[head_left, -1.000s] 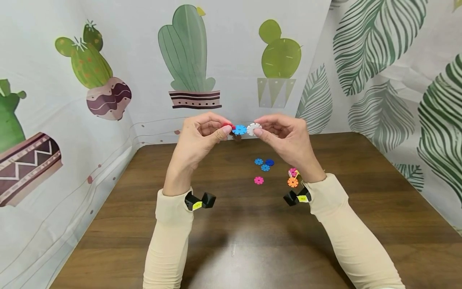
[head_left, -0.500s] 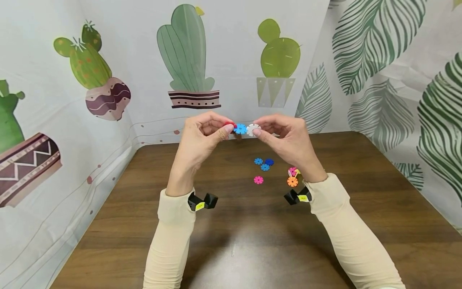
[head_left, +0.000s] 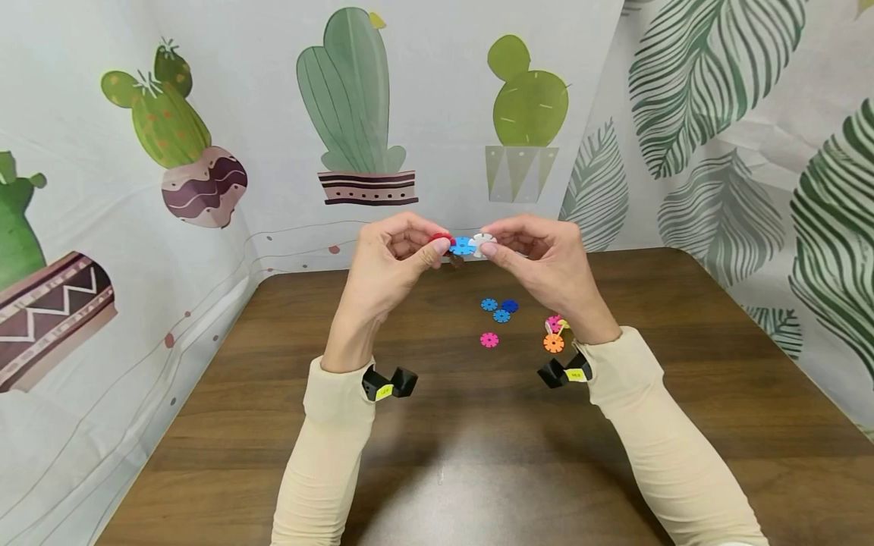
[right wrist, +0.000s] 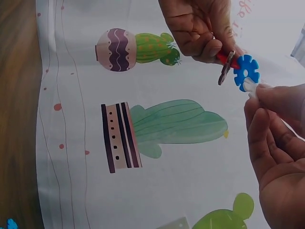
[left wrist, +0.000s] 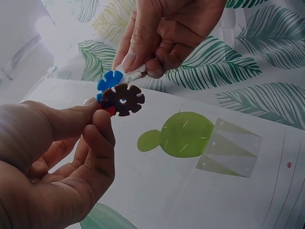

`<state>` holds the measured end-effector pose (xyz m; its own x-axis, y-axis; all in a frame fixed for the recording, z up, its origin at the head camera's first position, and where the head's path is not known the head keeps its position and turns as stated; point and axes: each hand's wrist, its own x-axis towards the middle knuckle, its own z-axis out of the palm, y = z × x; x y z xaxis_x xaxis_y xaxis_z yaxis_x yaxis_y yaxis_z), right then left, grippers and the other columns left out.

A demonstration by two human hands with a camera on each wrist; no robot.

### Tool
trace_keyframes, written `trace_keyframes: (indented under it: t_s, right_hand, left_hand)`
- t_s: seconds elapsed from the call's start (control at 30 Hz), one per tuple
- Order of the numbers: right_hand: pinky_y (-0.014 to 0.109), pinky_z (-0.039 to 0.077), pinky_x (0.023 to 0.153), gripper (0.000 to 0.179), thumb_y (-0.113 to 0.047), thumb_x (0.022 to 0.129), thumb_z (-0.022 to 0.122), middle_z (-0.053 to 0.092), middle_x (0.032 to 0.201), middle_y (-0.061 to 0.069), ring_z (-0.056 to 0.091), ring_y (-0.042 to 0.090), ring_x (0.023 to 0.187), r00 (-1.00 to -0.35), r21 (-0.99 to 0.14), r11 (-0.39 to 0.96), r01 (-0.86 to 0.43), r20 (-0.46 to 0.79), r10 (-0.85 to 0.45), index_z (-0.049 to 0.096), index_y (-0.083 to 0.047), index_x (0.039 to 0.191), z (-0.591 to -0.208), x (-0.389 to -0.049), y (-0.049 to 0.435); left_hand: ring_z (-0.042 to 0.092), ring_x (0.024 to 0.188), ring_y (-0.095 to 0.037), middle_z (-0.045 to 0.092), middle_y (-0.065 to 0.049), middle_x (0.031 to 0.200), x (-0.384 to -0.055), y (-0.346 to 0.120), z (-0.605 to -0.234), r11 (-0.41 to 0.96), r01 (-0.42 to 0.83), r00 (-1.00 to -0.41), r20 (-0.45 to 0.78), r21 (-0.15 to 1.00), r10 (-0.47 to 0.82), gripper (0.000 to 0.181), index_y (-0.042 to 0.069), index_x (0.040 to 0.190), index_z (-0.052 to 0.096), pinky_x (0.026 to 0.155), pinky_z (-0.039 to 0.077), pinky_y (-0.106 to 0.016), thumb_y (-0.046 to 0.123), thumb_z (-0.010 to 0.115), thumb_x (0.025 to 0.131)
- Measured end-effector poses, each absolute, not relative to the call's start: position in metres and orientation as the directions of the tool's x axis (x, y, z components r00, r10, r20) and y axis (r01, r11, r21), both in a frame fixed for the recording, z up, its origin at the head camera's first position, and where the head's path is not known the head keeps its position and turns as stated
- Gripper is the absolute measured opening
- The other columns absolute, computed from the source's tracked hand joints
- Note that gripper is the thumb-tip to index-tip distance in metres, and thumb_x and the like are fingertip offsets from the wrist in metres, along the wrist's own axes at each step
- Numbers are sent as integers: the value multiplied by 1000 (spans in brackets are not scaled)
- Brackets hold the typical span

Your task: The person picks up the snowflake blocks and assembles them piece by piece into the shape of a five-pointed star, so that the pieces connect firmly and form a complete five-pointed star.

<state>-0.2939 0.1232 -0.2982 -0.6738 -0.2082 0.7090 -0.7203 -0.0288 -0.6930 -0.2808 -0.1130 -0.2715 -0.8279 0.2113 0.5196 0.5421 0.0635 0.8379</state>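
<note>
Both hands are raised above the far part of the table. Thumb and fingers of my left hand pinch a red notched disc, mostly covered by the fingertips. Joined to it are a light blue notched disc and a brown one, which stands at an angle to the others. My right hand pinches a white notched disc between thumb and fingers. The white disc's edge overlaps the blue disc's right side in the head view and meets it in the right wrist view.
On the brown table lie two light blue discs, a dark blue disc and a pink disc. An orange disc lies by another pink one and yellow and white pieces, near the right wrist. A printed cloth hangs behind.
My left hand has moved slightly right with the red, blue and brown discs. The gap between blue and white discs has closed, and they now overlap.
</note>
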Motion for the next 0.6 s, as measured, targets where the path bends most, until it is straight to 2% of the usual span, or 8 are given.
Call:
trace_keyframes:
  t_s: [0.23,0.6]
  right_hand:
    - [21,63,75,20,1,91,83,82,97,-6,78,11,79,-672,-686,8,-728,711,-206,80,2,110,-296,-293,125]
    - [21,63,73,20,0,92,83,82,96,-5,76,11,76,-700,-713,2,-701,689,-188,80,1,111,-297,-295,124]
  left_hand:
    - [70,73,-13,77,3,86,-281,-113,-270,42,495,-853,475,868,217,15,1,109,79,72,57,-24,5,82,94]
    - [74,85,-19,75,-3,104,-282,-107,-273,142,448,-875,399,883,275,29,13,127,75,79,55,-30,18,80,99]
